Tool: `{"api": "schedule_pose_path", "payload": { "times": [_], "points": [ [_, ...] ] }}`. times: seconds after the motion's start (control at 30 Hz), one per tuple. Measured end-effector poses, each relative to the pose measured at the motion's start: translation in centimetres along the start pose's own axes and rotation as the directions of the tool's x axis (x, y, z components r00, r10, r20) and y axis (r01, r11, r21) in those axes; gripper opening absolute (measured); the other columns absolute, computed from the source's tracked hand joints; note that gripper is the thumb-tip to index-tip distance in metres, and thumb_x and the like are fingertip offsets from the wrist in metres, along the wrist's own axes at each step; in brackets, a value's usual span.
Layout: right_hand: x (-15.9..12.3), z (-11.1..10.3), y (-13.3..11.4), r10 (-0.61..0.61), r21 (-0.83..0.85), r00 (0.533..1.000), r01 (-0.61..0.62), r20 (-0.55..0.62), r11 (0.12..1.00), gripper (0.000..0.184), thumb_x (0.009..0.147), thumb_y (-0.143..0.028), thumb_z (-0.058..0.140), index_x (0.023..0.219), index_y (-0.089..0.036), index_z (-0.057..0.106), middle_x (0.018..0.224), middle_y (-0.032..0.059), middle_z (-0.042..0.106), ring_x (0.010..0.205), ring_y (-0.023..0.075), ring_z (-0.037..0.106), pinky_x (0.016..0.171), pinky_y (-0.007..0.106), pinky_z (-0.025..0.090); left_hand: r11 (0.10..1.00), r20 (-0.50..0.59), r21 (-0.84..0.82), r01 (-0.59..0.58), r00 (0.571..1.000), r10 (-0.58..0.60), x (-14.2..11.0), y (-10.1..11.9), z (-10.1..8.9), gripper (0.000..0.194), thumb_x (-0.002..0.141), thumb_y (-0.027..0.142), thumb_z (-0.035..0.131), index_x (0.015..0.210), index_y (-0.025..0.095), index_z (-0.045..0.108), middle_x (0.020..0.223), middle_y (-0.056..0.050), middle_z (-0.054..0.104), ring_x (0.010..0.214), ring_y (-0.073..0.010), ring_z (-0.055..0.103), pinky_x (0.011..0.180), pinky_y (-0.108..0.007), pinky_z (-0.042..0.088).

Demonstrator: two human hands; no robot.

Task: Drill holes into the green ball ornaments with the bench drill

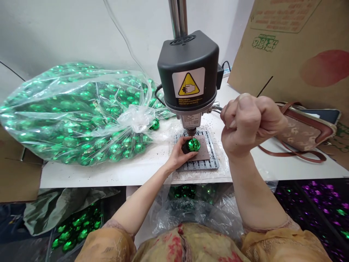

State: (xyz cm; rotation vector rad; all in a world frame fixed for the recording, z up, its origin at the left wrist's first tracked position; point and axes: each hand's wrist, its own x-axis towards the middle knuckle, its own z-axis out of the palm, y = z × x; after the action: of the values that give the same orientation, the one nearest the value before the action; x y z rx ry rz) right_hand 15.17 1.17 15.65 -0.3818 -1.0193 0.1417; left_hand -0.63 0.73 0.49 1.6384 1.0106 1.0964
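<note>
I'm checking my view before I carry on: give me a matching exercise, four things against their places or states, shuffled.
1. left hand
2. right hand
3. clear plastic bag
4. patterned purse

A. left of the black machine, knotted
B. closed in a fist
C. on the right, with a brown strap
D. at the green ball below the machine

Pairs: 1-D, 2-B, 3-A, 4-C

Above the left hand [183, 153], the drill [188, 69] bears a white sticker [188, 86] with a yellow warning triangle [189, 84] showing a hand; under it "Attention:" reads clearly, over smaller lines too blurred to read in full. Lower on the drill, nearer that hand, a pale label [191, 120] has tiny illegible print. Beyond the right hand [252, 122], the box [289, 47] carries a green logo [265, 42] and faint reddish lettering [285, 18], neither legible.
</note>
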Motion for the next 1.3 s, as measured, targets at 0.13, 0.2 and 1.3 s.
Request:
{"api": "schedule_pose_path", "payload": {
  "times": [0.13, 0.2, 1.3],
  "points": [
    [-0.3, -0.1, 0.3, -0.044, 0.072, 0.999, 0.045, -0.013, 0.996, 0.051, 0.088, -0.021, 0.057, 0.059, -0.018, 0.015, 0.048, -0.0061, 0.020, 0.041, 0.0022, 0.021, 0.044, 0.026, 0.017, 1.000, -0.001, -0.013, 0.002, 1.000, -0.002, 0.0, 0.0, 0.1, 0.061, 0.072, 0.043, 0.088, 0.120, 0.020, 0.057, 0.125, -0.012, 0.068, 0.123, -0.0298, 0.063, 0.108, -0.046, 0.049],
    [-0.5, -0.2, 0.5, -0.054, 0.079, 0.999, 0.054, -0.011, 0.995, 0.051, 0.087, -0.021, 0.057, 0.059, -0.018, 0.014, 0.048, -0.0061, 0.020, 0.042, 0.0023, 0.020, 0.044, 0.026, 0.018, 1.000, 0.004, -0.018, 0.003, 1.000, -0.003, 0.0, 0.0, 0.1, 0.061, 0.073, 0.043, 0.087, 0.121, 0.020, 0.057, 0.126, -0.012, 0.068, 0.123, -0.0297, 0.063, 0.108, -0.046, 0.049],
    [2.5, 1.3, -1.1, 0.144, -0.042, 0.988, -0.146, -0.050, 0.988, 0.044, 0.084, -0.019, 0.061, 0.056, -0.021, 0.027, 0.048, -0.0074, 0.025, 0.042, 0.0021, 0.031, 0.047, 0.025, 0.021, 0.954, -0.239, 0.298, -0.019, 0.966, 0.094, -3.5, 1.8, 0.3, 0.050, 0.073, 0.042, 0.085, 0.112, 0.022, 0.059, 0.108, -0.008, 0.067, 0.103, -0.0263, 0.065, 0.090, -0.040, 0.053]
  ]
}}
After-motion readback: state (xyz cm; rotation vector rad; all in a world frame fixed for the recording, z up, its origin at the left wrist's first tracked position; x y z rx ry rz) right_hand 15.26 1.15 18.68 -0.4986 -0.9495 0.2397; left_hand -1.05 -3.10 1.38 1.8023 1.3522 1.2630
